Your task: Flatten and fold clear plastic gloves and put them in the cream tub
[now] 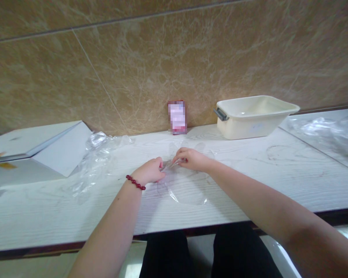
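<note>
My left hand [149, 172], with a red bead bracelet at the wrist, and my right hand [193, 159] meet at the middle of the white wood-grain table [249, 181]. Both have their fingers pinched on the top edge of a clear plastic bag [185, 191] that lies flat on the table and spreads toward me. What is inside the bag, if anything, I cannot make out.
A cream plastic tub [253, 116] with a grey handle stands at the back right. A small pink card [177, 117] leans on the marble wall. Crumpled clear plastic [97, 158] and a white folded box [37, 148] lie left. More plastic [327, 129] lies far right.
</note>
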Available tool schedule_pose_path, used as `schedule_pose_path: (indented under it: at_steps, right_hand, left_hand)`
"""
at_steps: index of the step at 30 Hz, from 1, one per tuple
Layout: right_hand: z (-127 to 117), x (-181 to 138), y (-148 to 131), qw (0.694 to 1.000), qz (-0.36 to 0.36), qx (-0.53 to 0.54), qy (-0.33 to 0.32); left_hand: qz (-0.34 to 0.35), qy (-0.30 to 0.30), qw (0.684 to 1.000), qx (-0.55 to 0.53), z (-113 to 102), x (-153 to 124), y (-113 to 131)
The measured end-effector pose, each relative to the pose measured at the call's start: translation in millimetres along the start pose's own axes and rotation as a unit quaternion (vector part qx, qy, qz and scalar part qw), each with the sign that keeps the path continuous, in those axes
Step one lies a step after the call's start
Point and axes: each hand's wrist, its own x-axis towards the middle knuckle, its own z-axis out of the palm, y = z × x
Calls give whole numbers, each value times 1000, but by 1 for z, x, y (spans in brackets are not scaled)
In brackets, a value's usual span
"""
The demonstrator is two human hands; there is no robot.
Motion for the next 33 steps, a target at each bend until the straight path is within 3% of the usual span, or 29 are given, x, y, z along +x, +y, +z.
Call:
schedule_pose_path:
  at_steps: [6,9,12,16,21,28,33]
  right_hand:
    - [0,1,1,999,5,-25,-31]
    - [-1,0,0,998,4,-31,-51]
    - [-4,-1,-2,997,1,-34,-71]
    - [-7,-1,-3,995,-5,-41,-95]
    - [-9,-3,-3,992,-19,-52,-111]
    - [-10,-3,-1,993,-7,-41,-110]
    - [-12,-4,-2,994,-15,-28,-100]
  left_hand:
    - [39,-55,997,-25,-7,-6,-1]
    - [53,-111,989,-81,-9,-9,0]
    - [34,-180,973,-139,-13,-12,-2]
    - [12,-203,968,-147,-19,-14,-11]
    - [21,-160,985,-68,-19,-8,-23]
    - [95,8,995,-7,-18,4,-23]
    - [176,14,983,44,-14,11,-28]
